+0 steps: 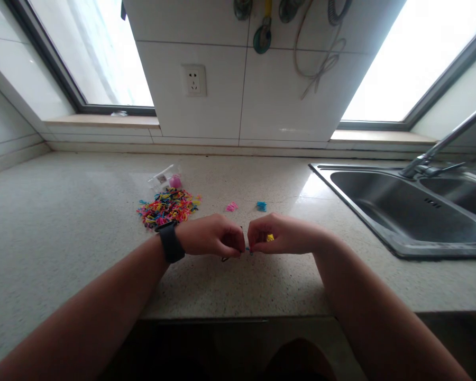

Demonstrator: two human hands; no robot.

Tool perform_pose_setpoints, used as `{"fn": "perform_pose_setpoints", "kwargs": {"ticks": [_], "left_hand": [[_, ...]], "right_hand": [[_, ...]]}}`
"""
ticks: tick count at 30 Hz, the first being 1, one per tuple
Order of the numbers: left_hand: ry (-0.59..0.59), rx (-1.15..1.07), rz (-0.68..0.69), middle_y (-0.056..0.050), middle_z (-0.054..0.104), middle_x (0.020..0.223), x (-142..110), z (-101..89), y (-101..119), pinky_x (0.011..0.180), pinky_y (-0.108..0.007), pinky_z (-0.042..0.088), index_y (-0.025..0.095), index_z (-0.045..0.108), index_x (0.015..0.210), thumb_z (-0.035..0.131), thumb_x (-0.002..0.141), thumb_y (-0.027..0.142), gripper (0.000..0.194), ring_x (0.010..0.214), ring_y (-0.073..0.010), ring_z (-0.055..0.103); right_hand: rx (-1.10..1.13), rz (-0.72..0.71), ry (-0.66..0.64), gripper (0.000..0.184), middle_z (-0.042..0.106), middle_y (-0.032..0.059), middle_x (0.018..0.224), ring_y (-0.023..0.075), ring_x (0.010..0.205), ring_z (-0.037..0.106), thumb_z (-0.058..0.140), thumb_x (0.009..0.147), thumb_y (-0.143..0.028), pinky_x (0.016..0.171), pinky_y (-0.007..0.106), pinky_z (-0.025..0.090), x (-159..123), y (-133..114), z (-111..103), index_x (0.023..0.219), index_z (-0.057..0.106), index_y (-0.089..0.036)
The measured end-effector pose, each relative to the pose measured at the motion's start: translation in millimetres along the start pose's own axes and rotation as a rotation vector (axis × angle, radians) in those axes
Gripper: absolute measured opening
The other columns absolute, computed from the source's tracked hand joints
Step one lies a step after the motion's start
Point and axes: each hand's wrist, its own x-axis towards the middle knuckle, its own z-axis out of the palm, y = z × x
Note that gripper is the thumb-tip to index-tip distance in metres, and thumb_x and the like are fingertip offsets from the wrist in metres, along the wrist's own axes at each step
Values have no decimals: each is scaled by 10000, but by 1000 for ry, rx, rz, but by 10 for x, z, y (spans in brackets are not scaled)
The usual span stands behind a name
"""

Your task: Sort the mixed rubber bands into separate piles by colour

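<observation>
My left hand (222, 236), with a dark watch (170, 242) on its wrist, is closed in a pinch over the counter. What its fingertips hold is hidden, though a small dark loop (225, 259) shows just beneath them. My right hand (280, 234) pinches a tiny blue rubber band (249, 250), its fingertips almost meeting the left ones. Partly behind the right fingers lies a yellow bunch (270, 238). Beyond the hands sit a small pink pile (231, 206) and a small blue pile (261, 206) of bands. A larger heap of mixed-colour rubber bands (168, 206) is beyond my left wrist.
A clear plastic bag (162, 179) with something pink in it lies behind the heap. To the right, a steel sink (392, 248) with a faucet (424, 164) is set into the speckled counter (83, 211). A tiled wall with a socket (194, 80) stands behind.
</observation>
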Motion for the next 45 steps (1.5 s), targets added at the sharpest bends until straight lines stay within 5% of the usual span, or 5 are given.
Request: {"fn": "perform_pose_setpoints", "kwargs": {"ticks": [8, 14, 26, 39, 45], "left_hand": [[101, 158, 74, -39, 739, 778, -40, -49, -23, 584, -197, 456, 190, 767, 1021, 726, 860, 297, 198, 655, -127, 644], [297, 16, 97, -37, 722, 870, -46, -46, 34, 567, -197, 436, 190, 707, 1142, 813, 782, 343, 405, 643, -106, 573], [409, -256, 135, -89, 757, 861, -31, -12, 64, 717, -270, 532, 142, 738, 915, 738, 861, 310, 176, 770, -150, 681], [515, -378, 153, 3, 649, 622, -37, -17, 171, 471, -182, 391, 149, 730, 799, 782, 811, 261, 124, 496, -64, 490], [560, -394, 138, 40, 546, 545, -43, -27, 154, 410, -173, 296, 144, 705, 799, 775, 824, 298, 172, 452, -53, 396]], "right_hand": [[96, -104, 86, 139, 685, 15, 782, 125, 712, 621, 704, 874, -300, 639, 250, 501, -39, -1, -15, 897, 694, -163], [280, -208, 184, 107, 722, 33, 855, 127, 779, 666, 721, 872, -248, 691, 264, 529, -46, -6, -24, 921, 678, -164], [532, -252, 317, 144, 699, 13, 758, 95, 661, 630, 768, 853, -243, 564, 212, 501, -36, -40, -23, 890, 660, -155], [529, -290, 328, 158, 698, 16, 763, 102, 678, 627, 780, 842, -274, 586, 229, 507, -51, -43, -28, 886, 674, -165], [566, -291, 459, 164, 668, 3, 721, 105, 646, 597, 778, 843, -312, 583, 250, 487, -47, -24, -38, 867, 673, -188]]}}
